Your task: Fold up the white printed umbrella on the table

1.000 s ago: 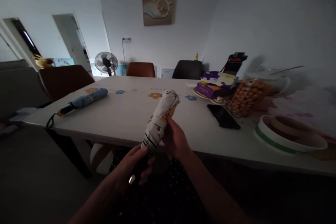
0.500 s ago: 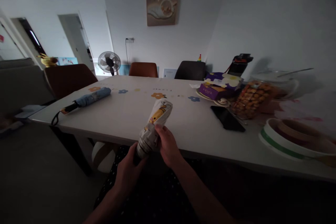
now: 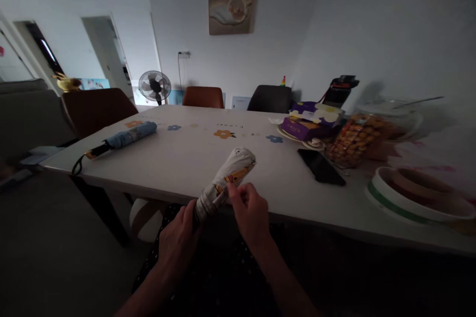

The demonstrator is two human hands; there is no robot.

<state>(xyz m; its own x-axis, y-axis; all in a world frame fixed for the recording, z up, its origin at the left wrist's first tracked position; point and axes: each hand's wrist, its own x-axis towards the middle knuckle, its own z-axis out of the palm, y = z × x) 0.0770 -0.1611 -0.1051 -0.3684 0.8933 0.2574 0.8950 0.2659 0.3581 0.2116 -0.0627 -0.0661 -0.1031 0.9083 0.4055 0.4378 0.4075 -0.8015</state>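
I hold a folded white umbrella (image 3: pixel 232 172) with a printed pattern over the near edge of the white table (image 3: pixel 193 158). Its tip points up and to the right. My left hand (image 3: pixel 180 237) is wrapped round the handle end at the bottom. My right hand (image 3: pixel 251 210) pinches the umbrella's strap beside the rolled canopy, fingers closed. A second folded umbrella, blue (image 3: pixel 128 136), lies on the far left part of the table, its wrist loop hanging over the edge.
A black phone (image 3: pixel 320 166) lies on the table to the right. Behind it stand a jar of snacks (image 3: pixel 353 141), a purple box (image 3: pixel 301 129) and a white bowl (image 3: pixel 416 190). Chairs (image 3: pixel 94 111) surround the table; a fan (image 3: pixel 154 85) stands behind.
The umbrella came down from a raised position towards the table edge and now tilts more to the right. My right hand shifted from gripping the canopy to pinching the strap.
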